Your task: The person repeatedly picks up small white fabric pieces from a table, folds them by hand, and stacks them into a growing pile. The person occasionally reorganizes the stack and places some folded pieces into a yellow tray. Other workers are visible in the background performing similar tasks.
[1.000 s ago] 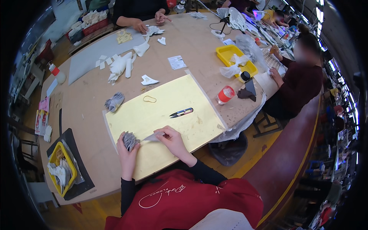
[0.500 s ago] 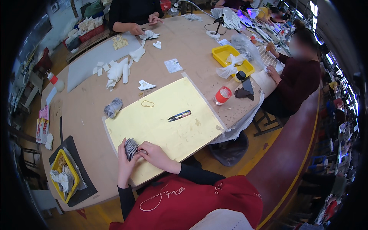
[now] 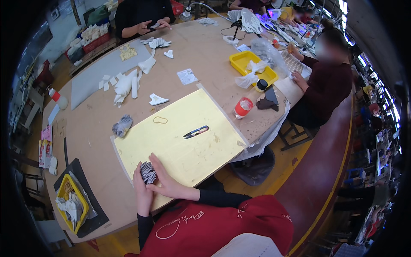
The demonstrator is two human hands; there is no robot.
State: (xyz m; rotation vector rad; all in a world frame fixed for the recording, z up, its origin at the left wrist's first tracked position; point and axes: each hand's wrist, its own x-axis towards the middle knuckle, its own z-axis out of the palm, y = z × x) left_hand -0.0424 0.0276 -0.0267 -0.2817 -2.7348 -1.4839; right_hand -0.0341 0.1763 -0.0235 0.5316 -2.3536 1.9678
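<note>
A bundle of small grey fabric pieces (image 3: 148, 173), stacked in layers, stands between my two hands at the near left corner of the cream board (image 3: 171, 141). My left hand (image 3: 143, 190) grips its left side. Against its right side lies my right hand (image 3: 166, 182), fingers straight and thumb at the lower edge of the bundle, so it is clasped from both sides. Thread snips (image 3: 196, 132) with a dark handle rest on the board, beyond my right hand. A thin tan loop (image 3: 160, 120) lies farther back. Another grey fabric bundle (image 3: 123, 126) sits by the board's far left corner.
At the left stands a yellow basket (image 3: 87, 205) with fabric pieces on a black sheet. A red-banded jar (image 3: 243, 107), a black-capped bottle (image 3: 261, 85) and a yellow tray (image 3: 235, 64) are at the right. White pieces (image 3: 125, 87) lie farther back. Two co-workers sit around the table.
My right fingers have gone from pinching at the bundle's lower edge to lying straight along its side. The bundle has turned, its layered edges now facing up. The view has shifted slightly.
</note>
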